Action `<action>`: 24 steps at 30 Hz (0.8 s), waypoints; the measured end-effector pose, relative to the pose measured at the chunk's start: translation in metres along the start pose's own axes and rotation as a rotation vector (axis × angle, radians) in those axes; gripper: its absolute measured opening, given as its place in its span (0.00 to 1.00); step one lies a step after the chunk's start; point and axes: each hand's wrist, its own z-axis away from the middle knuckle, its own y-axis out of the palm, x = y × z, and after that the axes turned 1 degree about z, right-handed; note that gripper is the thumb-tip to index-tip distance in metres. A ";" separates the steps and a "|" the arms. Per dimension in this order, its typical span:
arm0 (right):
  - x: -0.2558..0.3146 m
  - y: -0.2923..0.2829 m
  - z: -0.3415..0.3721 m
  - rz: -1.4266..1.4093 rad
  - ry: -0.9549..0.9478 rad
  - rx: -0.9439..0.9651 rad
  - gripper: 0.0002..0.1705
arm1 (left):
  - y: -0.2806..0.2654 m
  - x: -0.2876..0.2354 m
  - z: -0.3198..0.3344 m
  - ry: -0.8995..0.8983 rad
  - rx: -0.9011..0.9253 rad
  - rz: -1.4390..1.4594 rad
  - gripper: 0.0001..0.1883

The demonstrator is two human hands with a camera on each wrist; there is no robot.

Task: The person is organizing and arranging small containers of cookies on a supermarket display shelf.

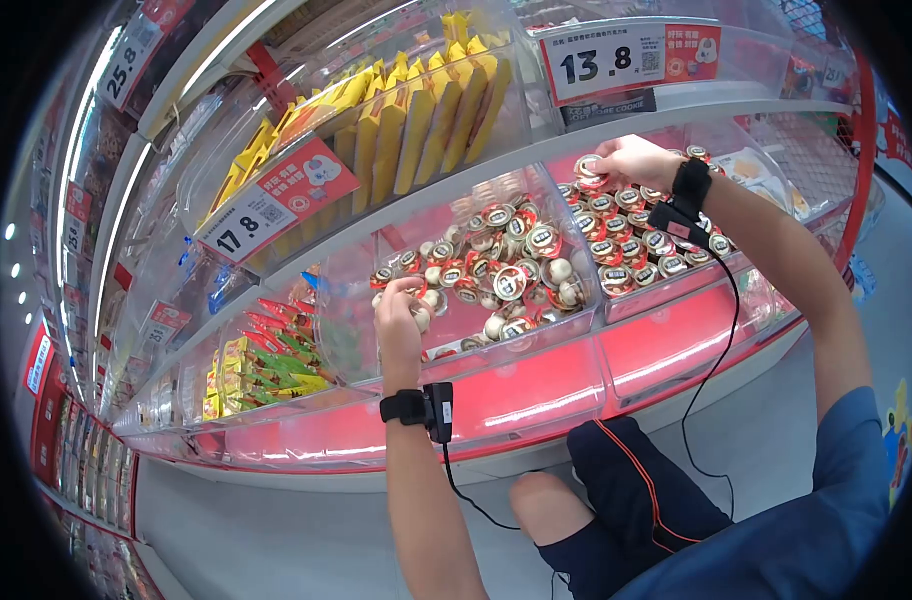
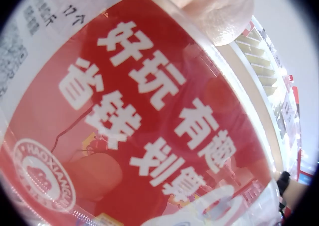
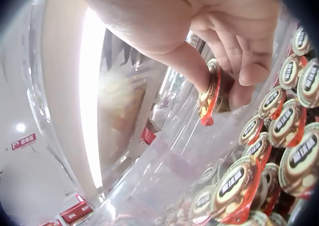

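My right hand pinches a small foil-lidded snack cup between thumb and fingers above the right bin. In the right wrist view the cup is edge-on, its red rim by the thumb, rows of like cups beside it. My left hand is at the left end of the middle bin, its fingers curled round a pale cup. Loose cups lie jumbled in that bin. The left wrist view shows only part of the hand; its fingers are hidden there.
Clear bin walls part the compartments. Above hang a red-and-white price card and a bin of yellow packets. Colourful packets fill the lower left bin. A black cable trails from the right wrist.
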 end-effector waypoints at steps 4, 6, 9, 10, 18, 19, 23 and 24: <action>0.007 0.015 -0.019 0.240 -0.009 0.007 0.12 | 0.002 0.001 0.000 0.033 -0.015 -0.093 0.18; 0.001 0.020 -0.033 0.258 0.013 0.090 0.10 | 0.002 0.000 0.001 0.037 -0.021 -0.108 0.18; -0.006 0.024 -0.042 0.274 0.061 0.147 0.13 | 0.001 0.005 -0.003 0.063 -0.007 -0.116 0.19; -0.009 0.024 -0.044 0.317 0.048 0.166 0.13 | 0.001 0.006 -0.003 0.072 -0.001 -0.114 0.19; -0.011 0.023 -0.043 0.380 0.011 0.172 0.13 | 0.002 0.002 -0.001 0.007 0.032 -0.102 0.19; -0.011 0.022 -0.043 0.386 0.012 0.179 0.14 | 0.002 0.002 -0.002 0.008 0.035 -0.101 0.19; -0.012 0.023 -0.042 0.370 0.020 0.193 0.15 | 0.001 0.003 -0.001 0.001 0.052 -0.095 0.20; -0.010 0.023 -0.041 0.377 0.028 0.196 0.15 | 0.001 0.004 -0.002 0.002 0.053 -0.097 0.20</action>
